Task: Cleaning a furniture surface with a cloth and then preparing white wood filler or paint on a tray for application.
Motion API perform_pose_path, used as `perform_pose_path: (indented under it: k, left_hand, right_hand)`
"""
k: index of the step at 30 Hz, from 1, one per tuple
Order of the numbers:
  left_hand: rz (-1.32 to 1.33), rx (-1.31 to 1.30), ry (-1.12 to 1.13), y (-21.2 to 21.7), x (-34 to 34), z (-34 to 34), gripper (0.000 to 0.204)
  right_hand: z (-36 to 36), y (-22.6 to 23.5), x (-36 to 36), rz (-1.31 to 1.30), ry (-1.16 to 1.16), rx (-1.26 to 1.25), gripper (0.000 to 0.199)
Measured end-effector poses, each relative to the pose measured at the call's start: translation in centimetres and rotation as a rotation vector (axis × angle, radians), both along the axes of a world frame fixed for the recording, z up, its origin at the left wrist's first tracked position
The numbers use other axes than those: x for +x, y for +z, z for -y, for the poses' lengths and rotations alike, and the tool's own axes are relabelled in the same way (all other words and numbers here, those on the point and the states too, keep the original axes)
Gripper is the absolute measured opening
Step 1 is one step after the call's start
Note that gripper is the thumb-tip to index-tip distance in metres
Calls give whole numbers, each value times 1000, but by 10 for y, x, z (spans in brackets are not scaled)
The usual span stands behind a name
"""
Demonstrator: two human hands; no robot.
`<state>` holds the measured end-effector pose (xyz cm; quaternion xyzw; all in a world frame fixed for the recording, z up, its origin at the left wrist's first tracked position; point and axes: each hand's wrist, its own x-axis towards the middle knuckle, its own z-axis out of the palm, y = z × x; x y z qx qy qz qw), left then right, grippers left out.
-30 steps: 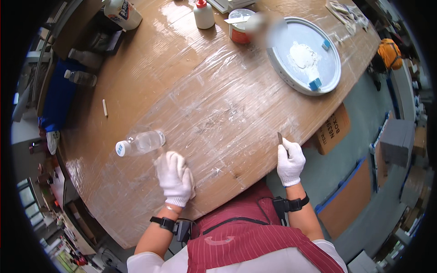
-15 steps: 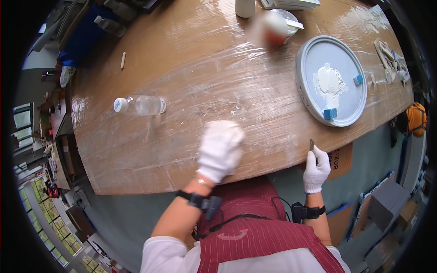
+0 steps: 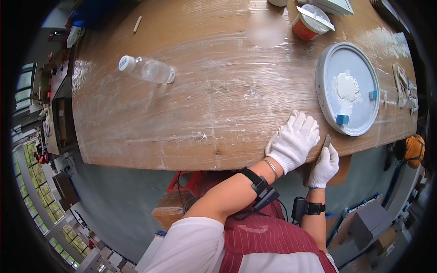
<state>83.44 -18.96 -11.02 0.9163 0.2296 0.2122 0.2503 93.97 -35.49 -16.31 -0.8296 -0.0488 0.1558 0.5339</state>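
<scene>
Both of my hands wear white knitted gloves. My left hand (image 3: 293, 142) lies palm down near the front edge of the wrapped tabletop (image 3: 191, 123), its fingers stretched out; whatever is under the palm is hidden. Just to its right, my right hand (image 3: 325, 167) pinches a small flat metal blade (image 3: 327, 140), which points up toward the grey round lid (image 3: 323, 95). White paste (image 3: 347, 87) is spread in the middle of that lid. Two blue cubes stand on it, one (image 3: 342, 119) near the front rim and another (image 3: 373, 94) at the right.
A clear bottle (image 3: 154, 71) with a white cap lies at the left. Behind the lid stands a red-and-white tub (image 3: 309, 28) with a white stick (image 3: 316, 17) across it. A white stick (image 3: 137, 24) lies far left. Crumpled gloves (image 3: 402, 85) rest at the right edge.
My left hand has moved right across the tabletop, from a blurred, bunched shape to stretched fingers beside my right hand. The blade stays in my right hand. The view has shifted.
</scene>
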Motion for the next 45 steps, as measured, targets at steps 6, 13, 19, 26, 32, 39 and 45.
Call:
perform_pose_path:
  k: [6, 13, 19, 26, 32, 39, 45]
  left_hand:
    - [12, -23, 95, 6, -210, -40, 23]
    - [-419, 59, 485, 17, -240, -38, 15]
    - [-167, 4, -159, 2, -93, 16, 10]
    - [-143, 30, -203, -4, -104, 21, 12]
    - [-74, 188, 319, -9, -295, -55, 39]
    - [33, 4, 800, -53, -419, -103, 22]
    - [49, 66, 834, -53, -414, -101, 11]
  right_hand:
    - [8, 4, 1, 206, 158, -176, 28]
    - [-4, -1, -5, 299, 207, -146, 24]
    - [-1, 1, -5, 393, 266, -180, 23]
    - [1, 10, -42, 813, 454, -319, 27]
    - [17, 7, -131, 872, 595, -282, 49]
    - [13, 9, -147, 854, 519, -290, 46]
    - [16, 3, -155, 906, 561, -331, 44]
